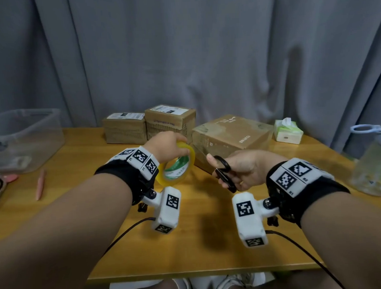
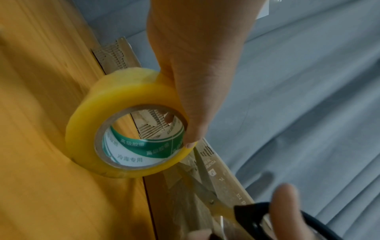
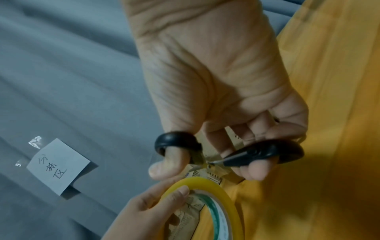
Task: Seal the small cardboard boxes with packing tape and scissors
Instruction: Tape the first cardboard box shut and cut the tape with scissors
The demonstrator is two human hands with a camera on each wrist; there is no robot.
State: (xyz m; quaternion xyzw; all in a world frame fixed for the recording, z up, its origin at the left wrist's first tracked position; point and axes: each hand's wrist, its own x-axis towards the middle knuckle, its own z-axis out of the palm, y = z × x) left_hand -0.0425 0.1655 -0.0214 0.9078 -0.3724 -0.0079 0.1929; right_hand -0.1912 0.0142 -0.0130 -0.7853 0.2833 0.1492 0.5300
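Observation:
My left hand (image 1: 174, 145) grips a yellow roll of packing tape (image 1: 177, 166) from above, held on edge over the wooden table (image 1: 146, 244). In the left wrist view, a clear strip (image 2: 185, 194) runs from the roll (image 2: 127, 138) toward my right hand. My right hand (image 1: 221, 172) holds black-handled scissors (image 1: 224, 174), thumb through one loop and fingers through the other. Their blades (image 3: 202, 165) stand slightly apart at the strip. Right behind both hands lies a wide cardboard box (image 1: 233, 136). Two small cardboard boxes (image 1: 124, 127) (image 1: 170, 121) stand side by side at the back.
A clear plastic bin (image 1: 23, 138) sits at the left, with a pink pen (image 1: 39, 183) in front of it. A tissue box (image 1: 288, 131) stands at the back right and a water bottle (image 1: 373, 158) at the right edge. Grey curtain hangs behind the table.

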